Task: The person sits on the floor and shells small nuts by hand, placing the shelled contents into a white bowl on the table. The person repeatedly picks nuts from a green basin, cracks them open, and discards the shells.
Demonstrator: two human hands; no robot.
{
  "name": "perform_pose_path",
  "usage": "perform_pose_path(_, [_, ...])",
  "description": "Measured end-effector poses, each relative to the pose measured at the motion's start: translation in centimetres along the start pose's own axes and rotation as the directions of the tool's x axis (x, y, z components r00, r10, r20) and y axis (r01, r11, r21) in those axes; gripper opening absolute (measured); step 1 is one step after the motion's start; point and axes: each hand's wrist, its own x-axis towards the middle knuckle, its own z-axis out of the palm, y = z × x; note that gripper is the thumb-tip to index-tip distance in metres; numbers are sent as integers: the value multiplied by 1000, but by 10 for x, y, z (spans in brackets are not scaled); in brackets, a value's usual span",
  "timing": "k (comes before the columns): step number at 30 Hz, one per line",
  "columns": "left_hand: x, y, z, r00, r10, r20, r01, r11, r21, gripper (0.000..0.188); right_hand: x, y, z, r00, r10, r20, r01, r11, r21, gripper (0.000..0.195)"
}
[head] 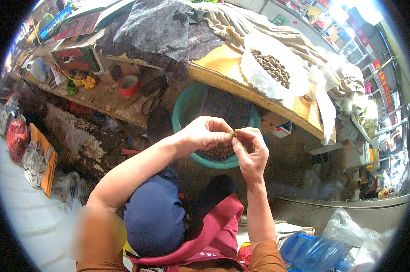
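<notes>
My left hand (208,134) and my right hand (251,149) meet at their fingertips. Between them they pinch one small round brown piece (234,134), perhaps a nut or a snail; fingers hide most of it. Directly beneath the hands is a teal plastic basin (181,102) with a dark slatted plastic basket (225,105) inside. Many similar round brown pieces (219,151) lie at its near side, partly covered by my hands. On the wooden board above, an open white plastic bag (252,71) holds more brown oval pieces (271,68).
The board's thick wooden edge (259,98) overhangs the basin. Grey cloth (157,30) drapes the bench to its left. A low shelf holds a roll of red tape (129,85) and a cardboard box (77,56). A blue water jug (310,247) lies at lower right.
</notes>
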Motion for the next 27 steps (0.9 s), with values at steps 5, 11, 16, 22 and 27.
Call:
perform_pose_path(5, [0,2,4,1000,-18,19,18,1000,18,27,-3,1,-3,1000,26,-2,-26,999,22,17])
perform_pose_path(11, [3,-4,-2,998,-22,52,23,1000,-12,24,-2,1,-2,999,6,38,-6,1000,-7,13])
perform_pose_path(16, [4,-5,-3,993,-44,112,56,993,-107,25,-3,-6,-3,987,150,58,-158,975,155,11])
perform_pose_path(22, [3,-1,-3,985,-43,165,68,986,-149,25,-4,-9,-4,973,220,65,-229,948,222,11])
perform_pose_path(27, [1,-1,1,994,-28,104,42,991,-131,23,0,-14,1,972,225,68,-234,951,202,11])
